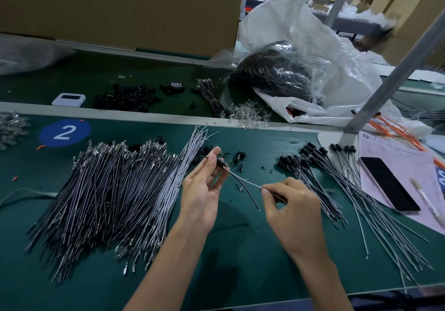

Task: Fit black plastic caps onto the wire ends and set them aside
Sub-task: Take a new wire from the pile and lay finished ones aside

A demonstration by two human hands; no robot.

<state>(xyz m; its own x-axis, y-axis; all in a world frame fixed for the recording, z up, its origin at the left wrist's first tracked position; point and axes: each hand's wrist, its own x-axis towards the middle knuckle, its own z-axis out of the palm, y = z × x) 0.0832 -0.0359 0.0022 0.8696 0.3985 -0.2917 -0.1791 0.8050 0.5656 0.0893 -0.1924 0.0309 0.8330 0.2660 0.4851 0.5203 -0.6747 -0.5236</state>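
My left hand (pixel 204 185) pinches a small black plastic cap (pixel 222 163) between thumb and fingertips. A pair of thin wires (pixel 243 181), one grey and one black, runs out of the cap toward my right hand (pixel 292 204), which pinches the grey one. To the left lies a large heap of uncapped wires (pixel 106 190). On the right rests a fanned pile of capped wires (pixel 320 173). A few loose black caps (pixel 238 158) lie just beyond my hands.
The green work mat (pixel 240 250) carries a blue "2" sticker (pixel 65 132). A phone (pixel 389 183) lies on pink paper at the right. Beyond a grey divider sit black caps (pixel 125 97), a tape roll (pixel 175 85), a white device (pixel 69 99) and plastic bags (pixel 289 70). A metal post (pixel 395 70) slants at the right.
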